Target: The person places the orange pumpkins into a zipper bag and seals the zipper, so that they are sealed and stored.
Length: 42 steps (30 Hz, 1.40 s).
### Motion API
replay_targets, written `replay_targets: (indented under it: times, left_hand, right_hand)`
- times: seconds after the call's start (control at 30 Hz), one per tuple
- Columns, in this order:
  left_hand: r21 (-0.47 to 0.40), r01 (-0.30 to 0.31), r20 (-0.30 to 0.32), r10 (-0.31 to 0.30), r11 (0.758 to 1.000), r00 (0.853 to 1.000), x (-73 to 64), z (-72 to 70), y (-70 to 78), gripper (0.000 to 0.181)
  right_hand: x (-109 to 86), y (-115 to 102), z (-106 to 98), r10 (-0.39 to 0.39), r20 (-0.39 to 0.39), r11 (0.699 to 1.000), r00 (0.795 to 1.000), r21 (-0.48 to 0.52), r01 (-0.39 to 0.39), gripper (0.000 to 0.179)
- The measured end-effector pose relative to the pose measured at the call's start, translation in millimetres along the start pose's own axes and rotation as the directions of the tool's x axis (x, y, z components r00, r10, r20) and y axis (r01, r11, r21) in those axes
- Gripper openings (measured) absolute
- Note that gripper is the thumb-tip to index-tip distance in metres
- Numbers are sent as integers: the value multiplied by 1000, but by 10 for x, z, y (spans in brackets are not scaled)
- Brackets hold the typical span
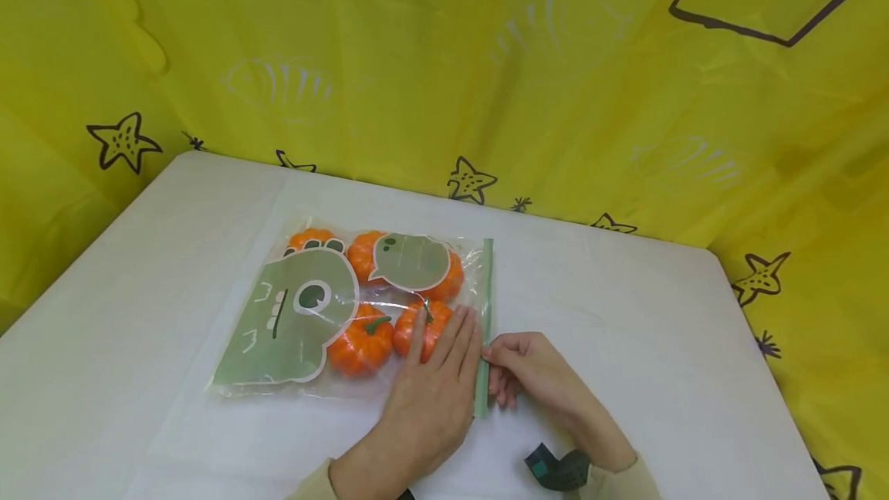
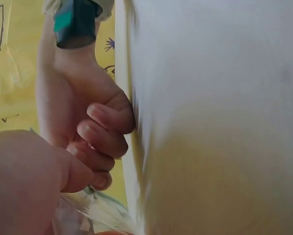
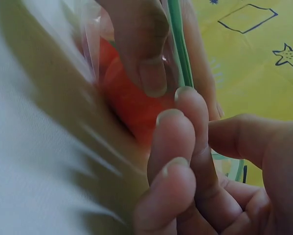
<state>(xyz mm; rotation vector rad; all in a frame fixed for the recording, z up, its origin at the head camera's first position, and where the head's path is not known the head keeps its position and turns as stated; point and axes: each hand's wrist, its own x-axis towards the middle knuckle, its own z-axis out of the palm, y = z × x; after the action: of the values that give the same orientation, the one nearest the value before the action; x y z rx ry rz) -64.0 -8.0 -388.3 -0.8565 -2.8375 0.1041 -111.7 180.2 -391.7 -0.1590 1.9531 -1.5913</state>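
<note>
A clear zip bag (image 1: 410, 261) with a green cartoon monster print lies flat on the table, its green zip strip (image 1: 488, 276) along the right edge. Inside it are several small orange pumpkins (image 1: 359, 342) with green stems. My left hand (image 1: 427, 400) lies on the bag with straight fingers, over the pumpkin nearest the strip. Just beside it, my right hand (image 1: 535, 369) pinches the zip strip between thumb and forefinger. From the right wrist, the green strip (image 3: 178, 39) runs down to my right fingertips (image 3: 185, 100), and the left thumb (image 3: 146, 58) hangs before an orange pumpkin (image 3: 136, 107).
A white cloth covers the table (image 1: 625, 346). Behind and on both sides hangs a yellow curtain (image 1: 417, 60) with drawn starfish and fish. A dark device (image 1: 556, 469) is strapped to the right wrist.
</note>
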Motion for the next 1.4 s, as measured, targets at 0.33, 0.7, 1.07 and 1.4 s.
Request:
replay_targets:
  times: [0.33, 0.7, 1.07, 1.4]
  left_hand:
    - [1, -9, 50, 9, 1000, 999, -11, -18, 39, 69]
    - [8, -54, 75, 53, 998, 996, -30, -34, 89, 67]
    - [19, -73, 93, 71, 997, 993, -40, -35, 131, 66]
    - [34, -89, 137, 83, 995, 987, -35, -45, 119, 68]
  right_hand:
    - [21, -15, 9, -25, -121, 999, 992, -45, 20, 27]
    - [92, -20, -31, -29, -268, 996, 963, -86, 6, 23]
    - [171, -55, -108, -34, -312, 998, 949, -68, 13, 23]
    - [283, -127, -164, -40, -326, 995, 945, -95, 10, 28]
